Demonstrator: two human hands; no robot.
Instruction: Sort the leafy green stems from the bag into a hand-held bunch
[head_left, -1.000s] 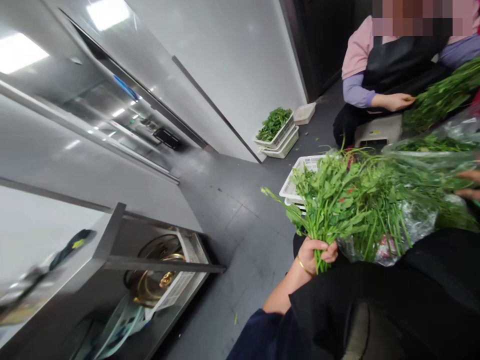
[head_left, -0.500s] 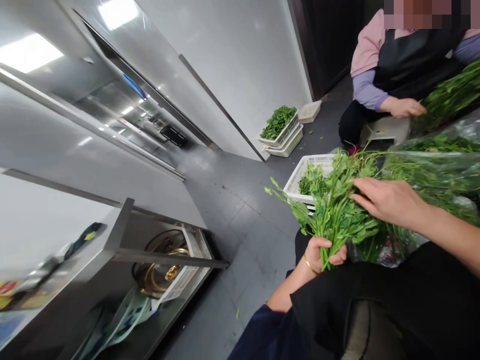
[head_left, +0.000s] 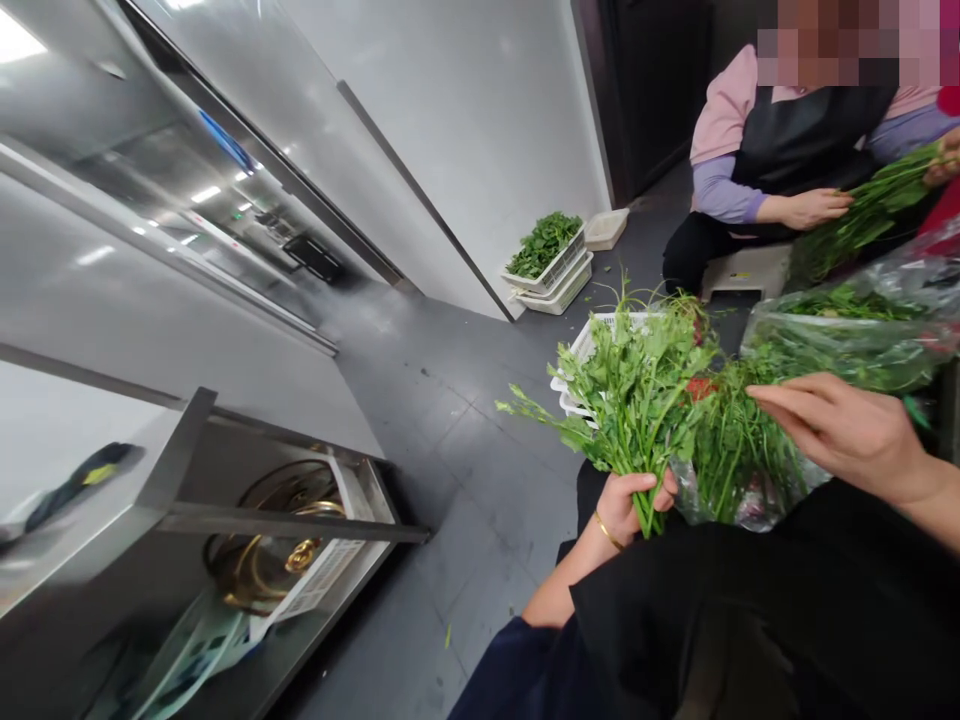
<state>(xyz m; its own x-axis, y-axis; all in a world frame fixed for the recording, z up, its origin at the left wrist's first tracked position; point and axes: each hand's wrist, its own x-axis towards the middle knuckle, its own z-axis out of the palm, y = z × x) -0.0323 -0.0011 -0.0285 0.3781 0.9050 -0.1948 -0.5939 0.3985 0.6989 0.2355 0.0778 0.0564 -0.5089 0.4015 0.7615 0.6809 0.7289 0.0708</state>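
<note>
My left hand [head_left: 628, 503] is wrapped round the lower stems of a bunch of leafy green vegetables [head_left: 630, 385]. The leaves fan upward and to the left, and the cut stem ends poke out below my fist. My right hand [head_left: 844, 428] is apart from that bunch, to its right, with thumb and fingers drawn together at the tips. Whether something small is pinched there I cannot make out. Just left of those fingertips stand more green stems [head_left: 739, 430] in a clear plastic bag [head_left: 754, 505]. Behind the held bunch, a white plastic basket [head_left: 581, 350] is partly hidden.
Across from me a seated person [head_left: 739, 190] handles long greens [head_left: 862, 215]. A plastic bag of greens [head_left: 847, 335] lies at right. Stacked baskets with leaves [head_left: 551, 270] stand by the wall. A steel shelf unit [head_left: 300, 535] holding glass lids is at left.
My right hand has moved off the bunch, to the right. The bunch in my left hand has shifted slightly left, as the view turned. The other person's hand has changed position on the greens.
</note>
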